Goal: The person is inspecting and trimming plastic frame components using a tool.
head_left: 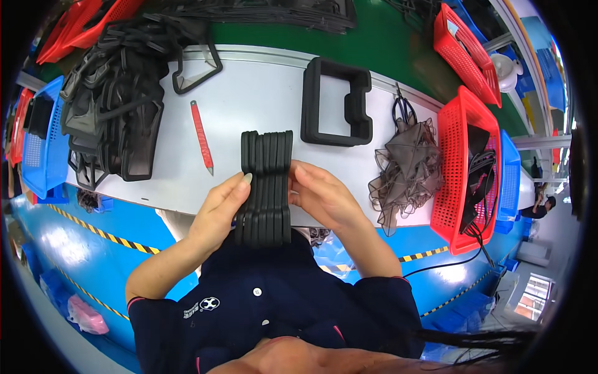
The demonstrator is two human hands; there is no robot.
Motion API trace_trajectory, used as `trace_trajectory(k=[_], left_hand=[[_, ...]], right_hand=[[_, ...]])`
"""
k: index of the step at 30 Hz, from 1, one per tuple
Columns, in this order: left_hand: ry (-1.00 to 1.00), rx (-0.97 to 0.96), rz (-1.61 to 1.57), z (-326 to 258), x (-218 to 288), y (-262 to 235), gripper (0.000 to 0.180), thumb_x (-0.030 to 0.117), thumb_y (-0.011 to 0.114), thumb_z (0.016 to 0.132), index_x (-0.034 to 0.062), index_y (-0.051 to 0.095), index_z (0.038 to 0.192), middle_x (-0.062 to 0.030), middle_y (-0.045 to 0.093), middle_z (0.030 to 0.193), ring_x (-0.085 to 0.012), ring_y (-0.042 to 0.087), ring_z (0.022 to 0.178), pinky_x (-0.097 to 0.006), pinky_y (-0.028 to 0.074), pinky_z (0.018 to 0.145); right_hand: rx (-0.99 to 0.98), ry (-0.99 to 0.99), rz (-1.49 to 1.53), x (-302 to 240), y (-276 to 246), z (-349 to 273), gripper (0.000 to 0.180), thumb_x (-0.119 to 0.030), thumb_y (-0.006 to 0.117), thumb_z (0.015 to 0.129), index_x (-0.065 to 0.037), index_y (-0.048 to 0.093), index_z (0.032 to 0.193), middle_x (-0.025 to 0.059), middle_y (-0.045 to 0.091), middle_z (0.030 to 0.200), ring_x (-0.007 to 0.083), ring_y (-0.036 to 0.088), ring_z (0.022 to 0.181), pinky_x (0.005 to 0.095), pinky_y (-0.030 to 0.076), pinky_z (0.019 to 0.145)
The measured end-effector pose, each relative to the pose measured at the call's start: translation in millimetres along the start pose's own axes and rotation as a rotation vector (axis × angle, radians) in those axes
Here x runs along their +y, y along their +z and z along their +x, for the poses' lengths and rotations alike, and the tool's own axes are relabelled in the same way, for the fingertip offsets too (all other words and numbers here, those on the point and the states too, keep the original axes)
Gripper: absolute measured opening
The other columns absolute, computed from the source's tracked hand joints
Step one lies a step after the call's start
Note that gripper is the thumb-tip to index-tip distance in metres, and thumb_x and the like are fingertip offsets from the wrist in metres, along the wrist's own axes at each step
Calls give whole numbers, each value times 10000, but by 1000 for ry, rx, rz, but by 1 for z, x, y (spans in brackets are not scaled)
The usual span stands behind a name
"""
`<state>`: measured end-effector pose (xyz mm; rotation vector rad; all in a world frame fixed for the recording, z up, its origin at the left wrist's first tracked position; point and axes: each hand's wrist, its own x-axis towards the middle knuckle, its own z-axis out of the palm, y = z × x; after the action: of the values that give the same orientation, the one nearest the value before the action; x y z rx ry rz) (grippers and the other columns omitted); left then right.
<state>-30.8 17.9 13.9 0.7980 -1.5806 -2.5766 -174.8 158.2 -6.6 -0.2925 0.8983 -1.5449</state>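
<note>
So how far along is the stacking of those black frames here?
In hand: both the left hand and right hand press a stack of black frames together at the table's near edge. Looks done: that stack already holds several frames lined up evenly. Left: a big loose heap of black parts lies at the left, and a bundle of grey mesh by the red basket.

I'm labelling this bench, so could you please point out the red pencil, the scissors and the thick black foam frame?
red pencil (201,135), head view, mid-shaft.
scissors (403,108), head view, handle loops.
thick black foam frame (311,103), head view, left side bar.
</note>
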Motion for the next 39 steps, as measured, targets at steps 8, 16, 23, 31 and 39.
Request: trace_trajectory(k=[8, 16, 23, 31, 39], left_hand=[[143, 10, 561, 8, 7, -12, 396, 330, 416, 961, -18, 545, 821, -16, 488, 697, -79, 443, 662, -226, 389, 627], [123, -1, 568, 11, 20, -14, 390, 293, 432, 954, -41, 614, 869, -76, 601, 722, -134, 579, 700, -258, 454, 651], [352, 137, 496, 21, 18, -45, 308, 187, 504, 901, 6, 570, 1141, -118, 629, 1004, -169, 574, 893, -297, 452, 778], [401, -33, 656, 78, 12, -34, 674, -7, 661, 689, 80, 424, 1314, -134, 503, 1278, -244, 428, 1238, -375, 337, 1031], [655, -230, 672, 107, -5, -22, 323, 39, 624, 721, 26, 624, 1043, -116, 636, 1023, -224, 602, 973, -322, 459, 890]], right_hand=[[-15, 86, 348, 6, 17, 3, 507, -407, 363, 953, -38, 365, 1300, 99, 498, 1193, 205, 511, 1096, 394, 417, 935], [-200, 117, 486, 3, 21, -1, 631, -509, 312, 924, -48, 297, 1353, 170, 430, 1299, 325, 457, 1190, 465, 419, 946], [-174, 141, 529, -1, 19, -6, 645, -498, 323, 925, -48, 250, 1382, 252, 351, 1345, 393, 389, 1227, 488, 365, 987], [-136, 177, 550, -4, 25, -5, 545, -413, 406, 931, -65, 321, 1341, 232, 410, 1306, 358, 427, 1208, 491, 415, 941], [-129, 238, 368, -3, 40, -11, 544, -126, 587, 853, -64, 310, 1318, 238, 441, 1276, 366, 473, 1164, 468, 455, 911]])
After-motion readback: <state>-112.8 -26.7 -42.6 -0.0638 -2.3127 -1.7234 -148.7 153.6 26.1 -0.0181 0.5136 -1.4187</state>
